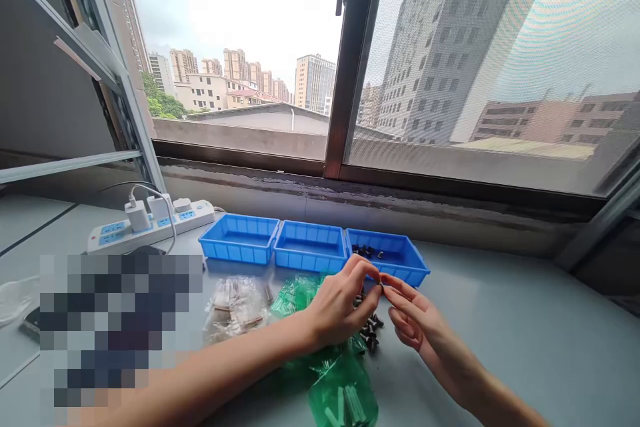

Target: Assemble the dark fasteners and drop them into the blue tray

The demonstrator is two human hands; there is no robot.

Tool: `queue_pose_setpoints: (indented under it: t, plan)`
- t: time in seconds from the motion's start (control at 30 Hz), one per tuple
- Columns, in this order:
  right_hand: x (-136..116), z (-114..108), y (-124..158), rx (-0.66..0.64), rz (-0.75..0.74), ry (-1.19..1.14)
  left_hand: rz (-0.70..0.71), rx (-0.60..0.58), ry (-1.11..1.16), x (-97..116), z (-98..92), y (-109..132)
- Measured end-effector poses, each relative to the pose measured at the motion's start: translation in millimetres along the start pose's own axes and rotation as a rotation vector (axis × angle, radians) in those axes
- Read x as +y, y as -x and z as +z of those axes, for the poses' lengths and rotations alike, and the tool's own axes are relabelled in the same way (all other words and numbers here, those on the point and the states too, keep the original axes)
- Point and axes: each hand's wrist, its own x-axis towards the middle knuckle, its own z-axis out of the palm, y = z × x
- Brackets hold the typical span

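My left hand [343, 300] and my right hand [423, 320] meet fingertip to fingertip just in front of the right blue bin [400, 260]. Each is closed in a pinch around one tiny dark piece, mostly covered by the fingers, so its kind does not show. Below them lies a loose heap of dark screw-like parts [371, 335], partly hidden by my left hand. A few similar dark pieces [367, 251] sit inside the right bin. Under my left forearm and wrist are green plastic bags [295, 295]; the nearer green bag [345, 380] holds pale, rod-shaped pieces.
The left blue bin [240, 256] and middle blue bin [310, 260] line up beside the right one. Clear bags [235, 307] of metal rods lie left of the green ones. A power strip [155, 230] with plugs stands further left; a window frame [345, 80] rises behind.
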Motion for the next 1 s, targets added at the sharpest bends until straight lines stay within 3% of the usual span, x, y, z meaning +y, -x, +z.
queue_pose_setpoints:
  t: [0.27,0.43,0.83,1.0]
  plan:
    - [3.6,-3.5,-3.3,-0.02,-0.072,0.128,-0.006,-0.002,-0.006,0.6,-0.5,-0.4]
    - [6.0,-3.8,-3.3,-0.014,-0.075,0.094,-0.023,-0.011,-0.02,-0.1,-0.4,-0.4]
    - [-0.4,-0.1,0.2,0.011,0.062,-0.061,-0.034,-0.019,-0.003,-2.9,1.8,0.7]
    - [0.7,-0.2,0.6,0.002,0.053,-0.049,-0.023,-0.017,-0.005,-1.8,1.5,0.6]
